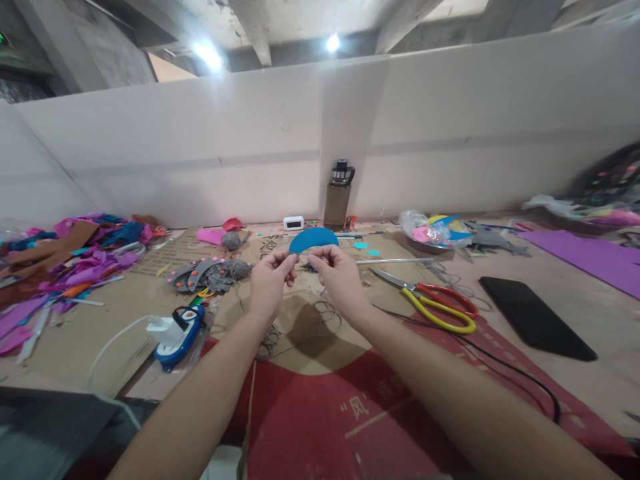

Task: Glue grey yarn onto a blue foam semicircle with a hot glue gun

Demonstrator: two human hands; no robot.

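Observation:
Over the middle of the cardboard, my left hand (273,280) and my right hand (340,280) are close together, both in a pinch. A blue half-round piece (314,239), flat like paper or foam, stands up between them with its lower edge at my fingertips. Whether the cord is also in my fingers cannot be made out. Loops of thin grey cord (325,313) lie below my hands. Right of my right hand are scissors (435,303) with one red and one yellow handle, open at the blades, and a thin clear rod (395,261).
A bottle (337,200) and small white device (293,223) stand at the back. Colourful scraps (75,267) are piled left, near grey pieces with beads (210,273) and a blue power strip (180,339). A bowl (435,243), phone (537,318) and purple sheet (585,260) lie right.

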